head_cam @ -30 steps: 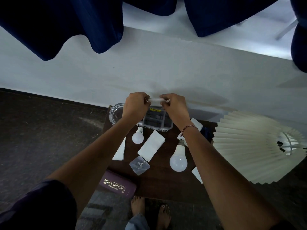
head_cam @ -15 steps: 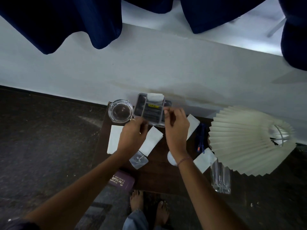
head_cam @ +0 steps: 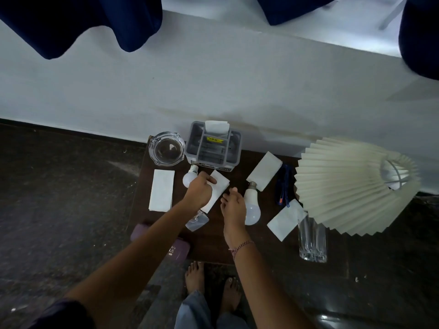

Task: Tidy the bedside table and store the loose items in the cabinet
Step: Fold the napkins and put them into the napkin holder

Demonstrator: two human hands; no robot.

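Observation:
On the dark wooden bedside table point(head_cam: 213, 248) stands a grey organiser box point(head_cam: 212, 150) at the back, with a folded white napkin point(head_cam: 216, 127) upright in its rear slot. My left hand point(head_cam: 199, 193) is down on the middle napkin point(head_cam: 219, 187), fingers pinching its left edge; the napkin lies flat. My right hand point(head_cam: 234, 205) hovers just right of it, fingers loose, holding nothing. Three more napkins lie at the left point(head_cam: 161, 193), right point(head_cam: 263, 170) and front right point(head_cam: 283, 220). A small bulb point(head_cam: 188, 179) and a large bulb point(head_cam: 252, 210) lie beside my hands.
A glass ashtray point(head_cam: 166, 148) sits back left. A pleated lampshade point(head_cam: 344, 186) overhangs the right end, with a glass tumbler point(head_cam: 312, 241) below it and a blue pen-like item point(head_cam: 283, 184) beside it. A clear plastic piece point(head_cam: 197, 222) and a purple spectacle case point(head_cam: 177, 249) lie near the front edge.
Both hands left a folded napkin in the organiser and drew back toward me. The left hand has come down onto the middle napkin; the right hand dropped beside the large bulb.

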